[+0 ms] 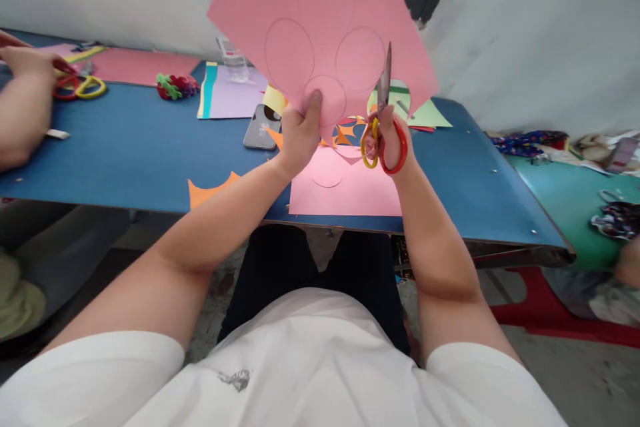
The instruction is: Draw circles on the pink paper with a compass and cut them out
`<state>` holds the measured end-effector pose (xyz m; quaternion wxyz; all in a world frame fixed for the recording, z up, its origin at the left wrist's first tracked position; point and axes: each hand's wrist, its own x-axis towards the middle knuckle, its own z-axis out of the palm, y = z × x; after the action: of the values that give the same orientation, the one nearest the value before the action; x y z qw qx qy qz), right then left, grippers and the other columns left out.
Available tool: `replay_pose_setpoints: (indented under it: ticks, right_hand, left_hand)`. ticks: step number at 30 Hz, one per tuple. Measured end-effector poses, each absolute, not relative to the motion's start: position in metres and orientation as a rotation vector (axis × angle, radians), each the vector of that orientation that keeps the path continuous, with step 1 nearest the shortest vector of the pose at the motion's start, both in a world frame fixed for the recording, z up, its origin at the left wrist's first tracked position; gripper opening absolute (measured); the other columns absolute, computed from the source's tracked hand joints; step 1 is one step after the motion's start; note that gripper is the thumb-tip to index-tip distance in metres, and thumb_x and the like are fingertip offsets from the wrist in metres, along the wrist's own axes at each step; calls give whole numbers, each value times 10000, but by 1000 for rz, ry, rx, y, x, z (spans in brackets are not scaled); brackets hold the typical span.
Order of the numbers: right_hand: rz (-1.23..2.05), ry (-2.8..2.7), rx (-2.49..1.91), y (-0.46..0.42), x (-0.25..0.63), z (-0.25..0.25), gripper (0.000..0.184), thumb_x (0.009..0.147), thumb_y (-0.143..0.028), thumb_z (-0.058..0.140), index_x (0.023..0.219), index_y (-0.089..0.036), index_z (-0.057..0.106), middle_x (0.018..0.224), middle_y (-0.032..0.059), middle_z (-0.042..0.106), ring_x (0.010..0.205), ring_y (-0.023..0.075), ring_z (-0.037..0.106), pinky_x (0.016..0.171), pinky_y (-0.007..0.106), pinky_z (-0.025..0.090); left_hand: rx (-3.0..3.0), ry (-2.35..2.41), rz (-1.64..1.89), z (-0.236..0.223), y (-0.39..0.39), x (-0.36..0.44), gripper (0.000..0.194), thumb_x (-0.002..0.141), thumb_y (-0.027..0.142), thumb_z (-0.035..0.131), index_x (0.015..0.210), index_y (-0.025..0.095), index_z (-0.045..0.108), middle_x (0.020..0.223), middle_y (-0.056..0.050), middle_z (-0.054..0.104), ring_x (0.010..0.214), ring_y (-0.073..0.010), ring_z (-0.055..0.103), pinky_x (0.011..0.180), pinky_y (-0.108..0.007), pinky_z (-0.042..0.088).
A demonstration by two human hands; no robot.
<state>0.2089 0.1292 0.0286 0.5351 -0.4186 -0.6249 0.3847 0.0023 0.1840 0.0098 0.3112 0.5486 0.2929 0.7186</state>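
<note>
My left hand (pixel 301 130) pinches the lower corner of a large pink paper sheet (pixel 325 47), its thumb over one of several circles drawn on it. The sheet is raised above the table. My right hand (pixel 393 140) grips scissors (pixel 384 87) with one red and one yellow handle loop. Their blades point up beside the sheet's lower right edge, which is cut in a curve. Whether the blades touch the paper I cannot tell. Below, on the table, lies another pink sheet (pixel 365 190) with a cut-out circle (pixel 328 177) on it.
Orange paper scraps (pixel 213 191) and a phone (pixel 259 128) lie left of my hands on the blue table (pixel 150 147). Behind are a clear bottle (pixel 233 60), a lilac sheet (pixel 227 97) and green paper (pixel 430 113). At far left, another person's arm (pixel 25 100) is near red-and-yellow scissors (pixel 80 85).
</note>
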Motion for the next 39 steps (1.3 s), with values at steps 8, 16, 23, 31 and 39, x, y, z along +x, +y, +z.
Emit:
replay_pose_setpoints:
  ticks: [8,16,23,31,39]
  right_hand:
    - [926,-1441,-983,116,200,43,911,736,-1191,605,916,-300,535,581,-66,432,442,146,406,397,350,368]
    - [833,-1383,-1048,127,207,34,865,732,-1132,720,923,-309,530,571,-90,409,425,127,381,355,298,297]
    - [822,-1406,-1048,126,206,38,875,716,-1138,721,905,-306,524,581,-86,425,439,118,365,361,289,294]
    - [799,-1389,-1026,123,203,39,902,690,-1167,692,874,-309,485,573,-88,403,442,130,408,406,318,334]
    - [777,-1397,-988,122,202,34,833,812,-1114,667,926,-309,482,637,-72,423,484,137,410,424,325,352]
  left_hand:
    - [1473,774,1986,14,179,0,631,1060,837,762,845,248,692,997,-77,777,1102,-292,797,1092,-421,707]
    - [1447,810,1989,16,184,-4,439,1125,563,814,845,244,703,950,-46,789,1110,-297,825,1043,-404,724]
    - [1494,825,1979,22,180,-9,530,1092,675,819,797,256,686,824,-33,721,1074,-312,806,1061,-424,709]
    - [1547,824,1943,24,178,-8,501,1075,607,854,758,264,674,772,-18,691,949,-285,789,970,-396,707]
    - [1653,760,1917,17,179,-5,654,1067,859,716,813,257,746,832,-49,747,881,-277,789,908,-441,725]
